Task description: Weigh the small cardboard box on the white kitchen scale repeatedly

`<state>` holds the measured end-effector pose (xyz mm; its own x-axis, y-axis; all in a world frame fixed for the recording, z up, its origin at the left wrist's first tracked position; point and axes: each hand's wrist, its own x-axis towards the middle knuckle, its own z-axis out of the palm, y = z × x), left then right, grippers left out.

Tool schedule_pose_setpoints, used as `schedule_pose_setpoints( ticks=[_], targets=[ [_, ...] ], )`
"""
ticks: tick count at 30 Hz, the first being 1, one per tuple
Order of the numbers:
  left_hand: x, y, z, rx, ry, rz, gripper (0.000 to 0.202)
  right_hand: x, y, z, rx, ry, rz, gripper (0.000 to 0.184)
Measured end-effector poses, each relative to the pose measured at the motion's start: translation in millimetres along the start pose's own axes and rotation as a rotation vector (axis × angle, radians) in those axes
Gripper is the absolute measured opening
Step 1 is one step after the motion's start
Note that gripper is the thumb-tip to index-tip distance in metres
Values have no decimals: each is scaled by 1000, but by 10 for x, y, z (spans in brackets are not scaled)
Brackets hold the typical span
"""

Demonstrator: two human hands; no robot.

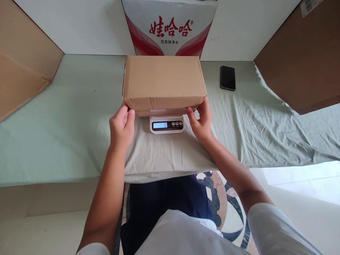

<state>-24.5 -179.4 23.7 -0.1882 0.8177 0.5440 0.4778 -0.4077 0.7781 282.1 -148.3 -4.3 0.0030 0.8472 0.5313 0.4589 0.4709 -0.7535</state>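
Note:
A closed brown cardboard box (163, 79) is held level just above a small white digital scale (166, 124), covering most of the scale's platform. My left hand (122, 125) grips the box's lower left corner with curled fingers. My right hand (201, 120) grips its lower right corner. The scale's display shows 0. The scale rests on a pale green sheet (66, 117) spread over the table.
A black phone (227, 78) lies flat on the sheet to the right of the box. A red-and-white printed carton (170, 26) stands behind the box. Large brown cardboard pieces (21, 60) lean at the far left and the far right (300, 60).

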Motion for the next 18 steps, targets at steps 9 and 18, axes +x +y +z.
schedule_pose_setpoints(
  ticks=[9, 18],
  targets=[
    [28, 71, 21, 157, -59, 0, 30, 6, 17, 9, 108, 50, -28, 73],
    [4, 64, 23, 144, -71, 6, 28, 10, 31, 1, 100, 48, -20, 71]
  ],
)
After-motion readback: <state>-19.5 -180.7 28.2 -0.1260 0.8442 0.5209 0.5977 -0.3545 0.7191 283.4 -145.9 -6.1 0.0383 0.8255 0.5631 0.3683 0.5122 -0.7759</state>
